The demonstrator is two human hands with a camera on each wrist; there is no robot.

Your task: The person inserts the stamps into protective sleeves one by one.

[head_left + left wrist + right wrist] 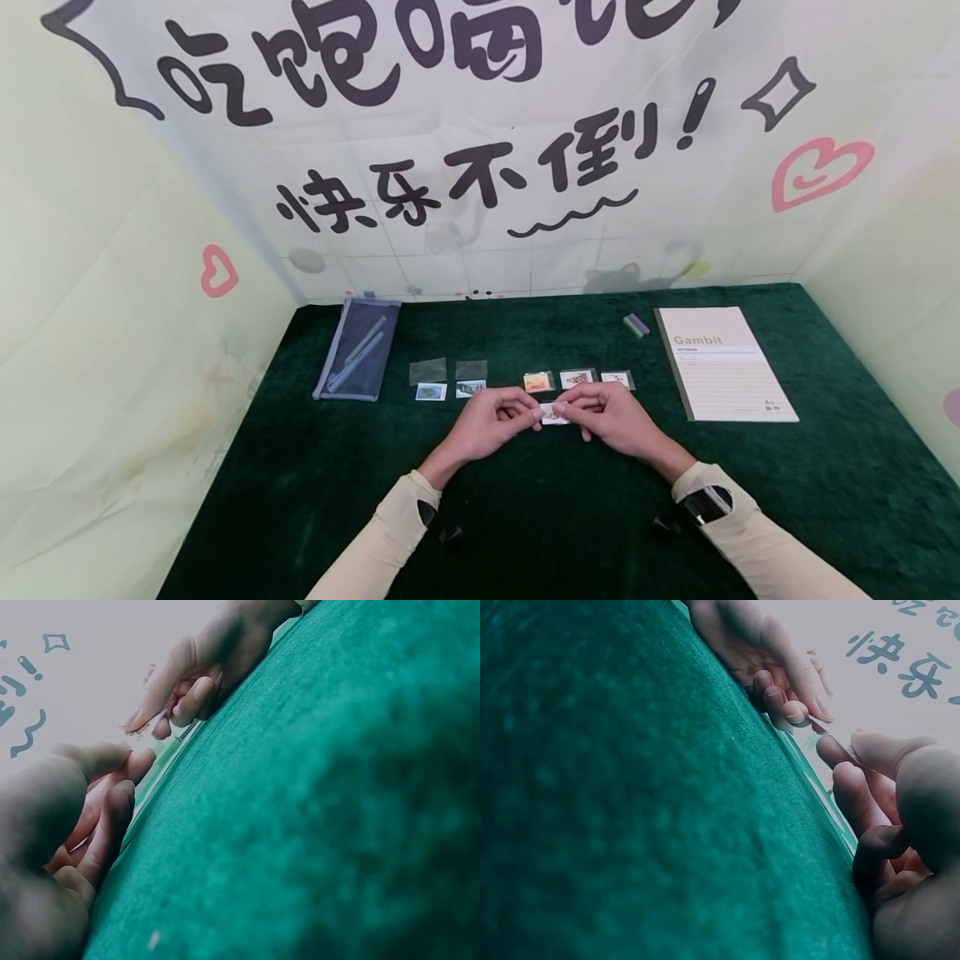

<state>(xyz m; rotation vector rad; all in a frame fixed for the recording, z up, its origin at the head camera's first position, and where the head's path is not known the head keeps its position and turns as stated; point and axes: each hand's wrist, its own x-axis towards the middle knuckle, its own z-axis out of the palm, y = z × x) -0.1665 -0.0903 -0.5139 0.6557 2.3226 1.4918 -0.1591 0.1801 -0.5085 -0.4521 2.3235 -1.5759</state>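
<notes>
Between my two hands, a small white stamp with a printed picture is held just above the green cloth. My left hand pinches its left edge with thumb and forefinger. The right hand pinches the opposite edge the same way. The right wrist view shows the stamp nearly edge-on as a thin strip. Just beyond the hands lie an orange stamp and two paler stamps in clear sleeves. Near my left hand are a blue-green stamp and another stamp, partly hidden by the fingers.
Clear sleeves lie behind the two left stamps. A blue mesh zip pouch with pens inside lies at the far left. A notebook is on the right, with a small purple and green block beside it. A printed cloth backdrop stands behind.
</notes>
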